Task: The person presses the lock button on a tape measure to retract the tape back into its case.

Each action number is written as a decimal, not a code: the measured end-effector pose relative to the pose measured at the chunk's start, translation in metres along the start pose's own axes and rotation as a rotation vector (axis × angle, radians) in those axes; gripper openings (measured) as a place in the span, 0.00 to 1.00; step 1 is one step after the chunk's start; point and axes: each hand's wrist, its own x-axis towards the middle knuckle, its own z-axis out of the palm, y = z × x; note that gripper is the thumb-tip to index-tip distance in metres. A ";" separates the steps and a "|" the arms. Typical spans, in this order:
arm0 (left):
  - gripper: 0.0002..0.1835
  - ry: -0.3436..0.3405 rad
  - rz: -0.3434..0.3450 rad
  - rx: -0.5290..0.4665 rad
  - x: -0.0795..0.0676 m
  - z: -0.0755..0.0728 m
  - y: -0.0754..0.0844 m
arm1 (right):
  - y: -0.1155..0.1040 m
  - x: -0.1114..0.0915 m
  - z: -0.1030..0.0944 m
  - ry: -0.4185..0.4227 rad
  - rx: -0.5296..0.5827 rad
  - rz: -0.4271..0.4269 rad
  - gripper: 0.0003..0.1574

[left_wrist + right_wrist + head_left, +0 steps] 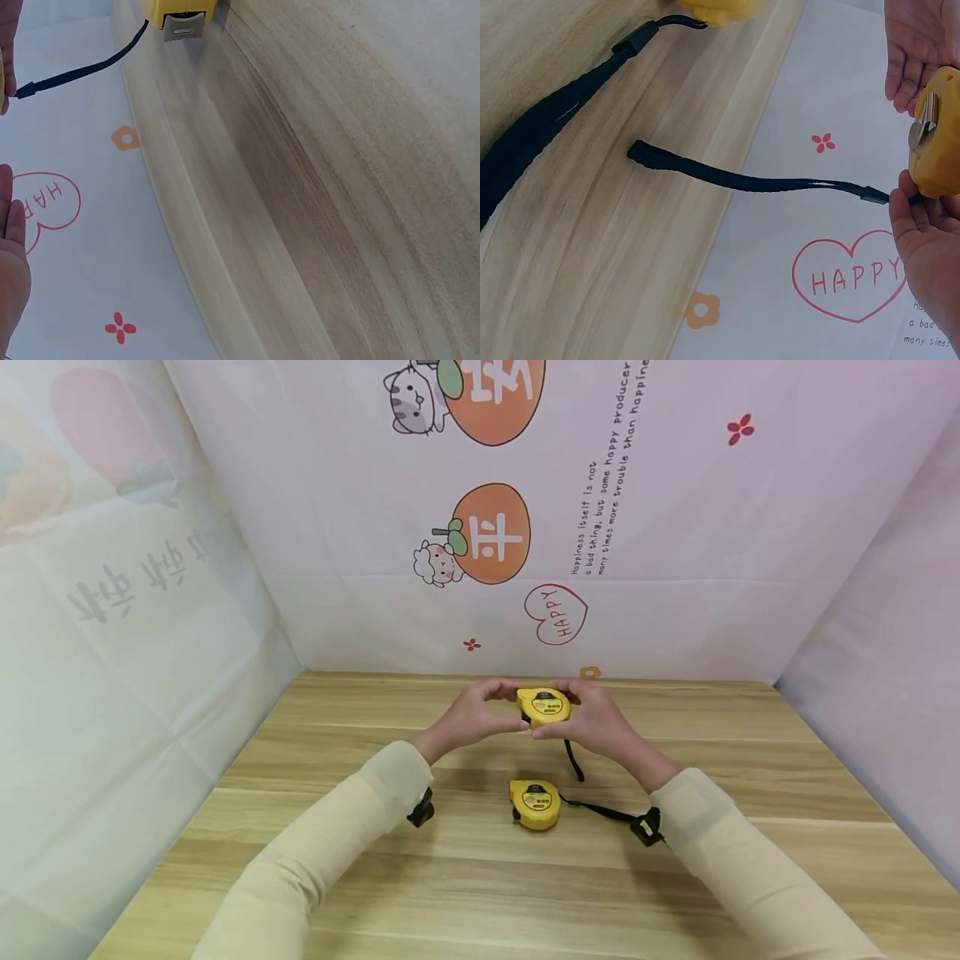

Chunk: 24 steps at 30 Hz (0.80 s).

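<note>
Above the table a yellow tape measure (pixel 546 707) is held by my right hand (pixel 600 722), thumb below and fingers at its far side. Its black wrist strap (pixel 780 183) hangs down. Facing its other end is my left hand (pixel 480 714), fingers extended, thumb tip by the tape's lower corner. A gap shows between the left fingers and the tape in the left wrist view; contact is hard to tell in the head view. Nearer me, a second yellow tape measure (pixel 536 805) lies on the table, its black strap (pixel 600 810) stretching right.
The wood-grain table (pixel 465 893) meets a printed white cloth wall (pixel 675 527) at the back. Cloth also hangs at the left (pixel 135 677) and right. A small black wrist device (pixel 647 827) sits beneath the right cuff, and another (pixel 422 810) beneath the left.
</note>
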 end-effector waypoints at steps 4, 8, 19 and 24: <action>0.27 0.012 0.021 0.020 0.001 0.002 -0.003 | 0.002 0.000 0.002 -0.009 0.015 0.000 0.41; 0.27 0.026 0.039 0.033 0.002 0.004 -0.008 | 0.004 0.000 0.003 -0.018 0.026 0.002 0.42; 0.26 0.034 0.066 0.019 0.000 0.005 -0.013 | 0.007 0.001 0.004 -0.056 0.025 -0.015 0.47; 0.27 0.033 0.039 0.057 -0.001 0.007 -0.017 | 0.010 0.002 0.003 -0.093 0.021 -0.001 0.51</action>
